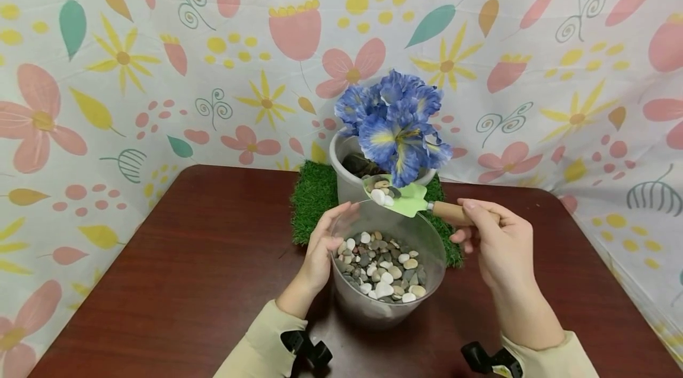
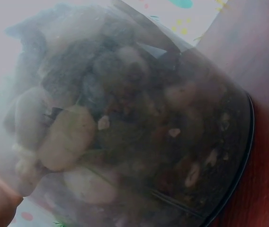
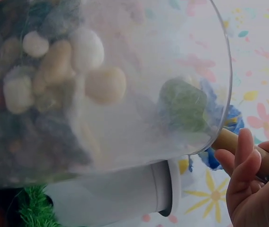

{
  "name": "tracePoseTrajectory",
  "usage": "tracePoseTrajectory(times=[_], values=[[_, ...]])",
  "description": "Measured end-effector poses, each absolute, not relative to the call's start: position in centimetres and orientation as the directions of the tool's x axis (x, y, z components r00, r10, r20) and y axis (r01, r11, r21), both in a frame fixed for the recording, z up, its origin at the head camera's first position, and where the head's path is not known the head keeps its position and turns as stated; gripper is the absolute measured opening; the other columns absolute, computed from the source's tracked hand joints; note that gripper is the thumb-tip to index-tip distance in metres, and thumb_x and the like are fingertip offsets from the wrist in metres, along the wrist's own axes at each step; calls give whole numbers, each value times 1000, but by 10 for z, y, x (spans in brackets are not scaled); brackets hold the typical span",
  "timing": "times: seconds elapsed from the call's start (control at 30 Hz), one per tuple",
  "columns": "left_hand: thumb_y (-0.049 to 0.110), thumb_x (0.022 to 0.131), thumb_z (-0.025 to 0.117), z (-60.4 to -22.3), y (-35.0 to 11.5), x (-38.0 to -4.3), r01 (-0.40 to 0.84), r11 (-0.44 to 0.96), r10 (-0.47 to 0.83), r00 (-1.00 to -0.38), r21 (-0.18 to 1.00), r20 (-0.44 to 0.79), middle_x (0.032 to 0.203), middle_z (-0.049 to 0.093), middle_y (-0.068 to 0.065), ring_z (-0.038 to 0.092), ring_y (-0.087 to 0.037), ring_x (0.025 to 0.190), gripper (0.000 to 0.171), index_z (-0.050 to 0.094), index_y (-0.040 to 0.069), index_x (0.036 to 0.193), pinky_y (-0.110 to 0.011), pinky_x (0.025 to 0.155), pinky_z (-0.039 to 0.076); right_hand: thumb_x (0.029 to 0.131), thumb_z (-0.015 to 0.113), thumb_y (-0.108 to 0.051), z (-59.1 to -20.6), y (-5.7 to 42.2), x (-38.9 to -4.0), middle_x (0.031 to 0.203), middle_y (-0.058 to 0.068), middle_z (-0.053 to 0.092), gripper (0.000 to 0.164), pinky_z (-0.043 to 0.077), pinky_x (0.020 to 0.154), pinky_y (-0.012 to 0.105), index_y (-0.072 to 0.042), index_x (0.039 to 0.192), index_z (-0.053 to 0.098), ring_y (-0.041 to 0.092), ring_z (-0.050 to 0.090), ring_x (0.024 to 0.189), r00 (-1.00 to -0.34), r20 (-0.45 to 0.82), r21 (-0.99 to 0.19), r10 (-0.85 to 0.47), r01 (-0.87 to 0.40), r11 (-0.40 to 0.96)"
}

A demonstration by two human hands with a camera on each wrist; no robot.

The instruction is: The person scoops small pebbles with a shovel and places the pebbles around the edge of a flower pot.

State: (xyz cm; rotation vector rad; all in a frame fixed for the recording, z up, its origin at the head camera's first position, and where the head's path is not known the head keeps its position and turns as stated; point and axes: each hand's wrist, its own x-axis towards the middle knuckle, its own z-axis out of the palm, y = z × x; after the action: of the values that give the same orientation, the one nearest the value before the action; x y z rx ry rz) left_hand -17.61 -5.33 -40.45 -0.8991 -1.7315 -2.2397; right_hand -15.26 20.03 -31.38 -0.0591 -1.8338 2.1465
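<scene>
My right hand (image 1: 504, 242) grips the wooden handle of a small trowel (image 1: 408, 199), its light green blade carrying several pebbles (image 1: 381, 194). The blade is above the far rim of a clear plastic bucket (image 1: 373, 313) and in front of a white flowerpot (image 1: 349, 182). Around the bucket's left side my left hand (image 1: 317, 259) holds the wall near the rim. Grey, white and tan stones (image 1: 381, 271) lie inside the bucket. In the right wrist view, the trowel blade (image 3: 184, 104) shows blurred through the clear wall, with the right hand (image 3: 255, 182) on the handle.
Blue artificial flowers (image 1: 400, 123) stand in the pot, with dark material visible inside it. The pot rests on a green grass mat (image 1: 315, 203) on the brown table (image 1: 213, 259). A flower-patterned cloth (image 1: 256, 58) hangs behind.
</scene>
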Motion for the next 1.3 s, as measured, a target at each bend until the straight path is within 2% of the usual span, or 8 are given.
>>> tracePoseTrajectory(times=[0.17,0.43,0.73,1.0,1.17,1.3], values=[[7,83,31,-405,-53,-177,481,-315,230,-798,818,557,140,34,-38,43,-30,132,58,28,-13,138,-63,105,30,89,63,-18,-313,202,-159,71,1,72,20,42,38,20,-4,100,73,11,63,47,-956,164,-974,245,-196,-113],[7,84,31,-406,-53,-178,479,-321,239,-794,817,559,140,33,-38,41,-37,132,58,26,-14,138,-65,106,28,89,64,-18,-310,202,-169,69,-1,73,14,43,38,21,-12,95,74,10,64,47,-963,164,-975,212,-191,-111],[8,83,31,-407,-54,-178,461,-319,240,-806,828,541,141,33,-37,34,-50,130,59,26,-14,138,-64,107,26,87,66,-23,-302,204,-181,67,-2,72,11,45,39,22,-17,92,75,10,64,48,-974,151,-987,167,-159,-34],[9,83,31,-405,-55,-177,447,-304,251,-814,841,524,142,33,-36,33,-52,131,60,26,-13,139,-64,107,26,88,64,-31,-293,204,-185,80,-5,75,25,45,41,24,-11,100,73,12,66,52,-978,187,-980,89,-179,82],[10,83,31,-405,-55,-176,448,-310,250,-812,838,527,142,33,-36,34,-52,131,61,26,-12,139,-63,108,26,87,66,-25,-287,204,-185,70,-4,74,13,45,39,23,-16,90,75,11,65,49,-977,186,-982,108,-181,60],[10,83,32,-406,-55,-176,451,-315,254,-808,835,532,142,33,-36,33,-52,130,61,26,-12,139,-63,108,26,87,66,-26,-283,204,-187,66,-4,73,11,46,39,23,-21,87,75,10,65,48,-979,172,-982,112,-161,97]])
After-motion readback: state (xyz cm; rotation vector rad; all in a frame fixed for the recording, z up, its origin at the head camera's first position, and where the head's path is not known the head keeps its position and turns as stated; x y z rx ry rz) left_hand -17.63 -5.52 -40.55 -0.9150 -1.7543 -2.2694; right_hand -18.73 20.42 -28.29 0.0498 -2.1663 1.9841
